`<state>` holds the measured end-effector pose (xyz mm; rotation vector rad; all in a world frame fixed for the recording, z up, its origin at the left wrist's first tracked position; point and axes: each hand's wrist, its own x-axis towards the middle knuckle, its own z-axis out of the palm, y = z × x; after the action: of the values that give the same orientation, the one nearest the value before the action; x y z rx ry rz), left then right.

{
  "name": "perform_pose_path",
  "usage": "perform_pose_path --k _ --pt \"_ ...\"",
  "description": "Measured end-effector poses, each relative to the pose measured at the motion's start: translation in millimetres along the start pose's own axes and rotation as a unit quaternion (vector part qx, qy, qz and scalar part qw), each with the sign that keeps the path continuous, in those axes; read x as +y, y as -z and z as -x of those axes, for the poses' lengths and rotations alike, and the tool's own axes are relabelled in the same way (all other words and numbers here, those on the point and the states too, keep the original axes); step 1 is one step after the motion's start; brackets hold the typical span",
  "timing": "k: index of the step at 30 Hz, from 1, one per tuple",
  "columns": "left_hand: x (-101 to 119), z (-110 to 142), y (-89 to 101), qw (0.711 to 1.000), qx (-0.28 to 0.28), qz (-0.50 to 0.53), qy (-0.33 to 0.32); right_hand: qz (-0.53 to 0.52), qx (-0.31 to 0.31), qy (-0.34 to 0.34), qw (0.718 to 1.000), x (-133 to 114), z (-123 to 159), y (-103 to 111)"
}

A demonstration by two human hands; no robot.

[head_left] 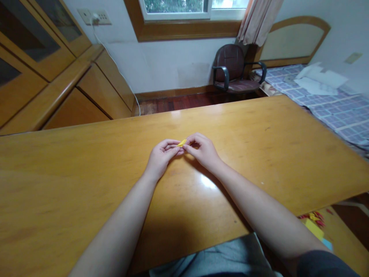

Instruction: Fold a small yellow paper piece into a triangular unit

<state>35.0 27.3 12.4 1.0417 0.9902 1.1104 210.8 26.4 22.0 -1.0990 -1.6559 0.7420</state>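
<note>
A wide, glossy wooden tabletop (72, 184) is filling most of the view, its grain showing yellow-brown and its surface catching a bright reflection near the right forearm. A wooden cabinet (95, 92) is standing beyond it on the left, and a bed (334, 111) with a checked cover is lying beyond its right side. A dark red armchair (230, 63) is standing against the far wall, below the window.

Over the middle of the tabletop, both forearms are converging. The left hand (162, 157) is curling its fingers behind the work, its grip pinching the piece between thumb and fingertips. The right hand (204, 151) is meeting it from the other side, its grip closing thumb and forefinger on the piece's right end.

At lower right, a yellow sheet (314, 229) is lying on a lower surface, beside a small red-and-yellow heap (317, 218).

Smallest of all, the yellow piece (182, 142) is sitting between the two sets of fingertips. It is looking like folded paper: bright, narrow and slanting, with its upper face rising toward the right and a darker line running along its lower part. The fingers are hiding its ends.
</note>
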Motion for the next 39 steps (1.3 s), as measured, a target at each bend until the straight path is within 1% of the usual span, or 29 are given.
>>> perform_pose_path --k 6,11,14,18,20,24,29,33,39 --pt "-4.2 -2.6 1.8 1.000 -0.007 -0.025 -0.012 -0.005 -0.002 -0.004 1.000 1.2 0.3 -0.6" --pt "-5.2 -3.6 0.9 1.000 0.009 -0.024 -0.016 0.005 -0.006 0.012 1.000 0.8 0.8 -1.5" --pt "-3.6 -3.2 -1.0 1.000 0.015 -0.011 -0.009 0.003 -0.008 0.007 1.000 0.2 0.6 -1.2" --pt "0.0 -2.5 -2.8 1.000 0.022 0.009 0.006 -0.025 -0.002 -0.028 0.999 3.2 0.9 -2.2" --pt "1.7 -2.3 -2.9 0.999 0.028 0.021 0.011 -0.070 -0.004 -0.057 0.996 6.9 1.9 -4.1" --pt "3.6 -2.1 -2.6 0.999 0.033 0.035 0.017 -0.162 -0.032 -0.100 0.981 14.4 4.1 -9.0" --pt "3.5 -1.8 -2.8 0.999 0.016 0.029 0.018 -0.195 -0.018 -0.124 0.973 17.8 3.1 -10.3" --pt "2.9 -1.8 -2.6 1.000 0.011 0.021 0.018 -0.241 -0.013 -0.140 0.960 16.7 1.7 -8.8" --pt "1.5 -2.5 -2.1 1.000 -0.004 0.001 0.005 -0.280 -0.005 -0.186 0.942 12.3 1.0 -6.8"
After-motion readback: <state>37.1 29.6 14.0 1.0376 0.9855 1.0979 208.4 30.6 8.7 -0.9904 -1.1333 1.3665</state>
